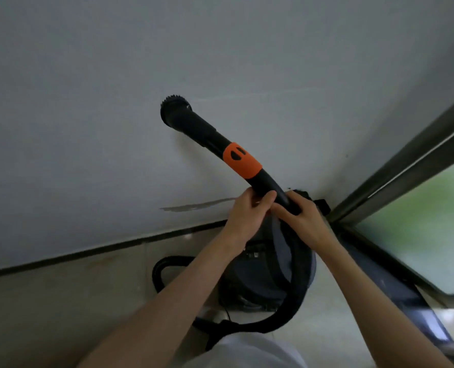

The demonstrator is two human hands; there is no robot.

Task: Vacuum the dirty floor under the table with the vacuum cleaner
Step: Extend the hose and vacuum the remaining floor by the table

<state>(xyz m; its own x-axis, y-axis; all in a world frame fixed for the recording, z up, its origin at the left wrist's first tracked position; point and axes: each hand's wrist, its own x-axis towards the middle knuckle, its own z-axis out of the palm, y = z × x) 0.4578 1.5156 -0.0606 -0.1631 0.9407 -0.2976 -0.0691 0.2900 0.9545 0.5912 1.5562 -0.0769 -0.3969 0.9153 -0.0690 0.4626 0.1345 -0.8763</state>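
From the head camera, both hands meet on the black vacuum wand (215, 139), which is lifted off the floor and slants up toward the grey wall (87, 102), its round brush head (175, 110) at the far end and an orange collar (241, 160) midway. The left hand (247, 216) curls its fingers round the wand's lower end; the right hand (300, 216) grips it just beside, fingers wrapped. Below them the dark vacuum cleaner body (263, 274) sits on the pale floor (61, 301), its black hose (286, 314) looping around it. A window frame (406, 160) runs along the right.
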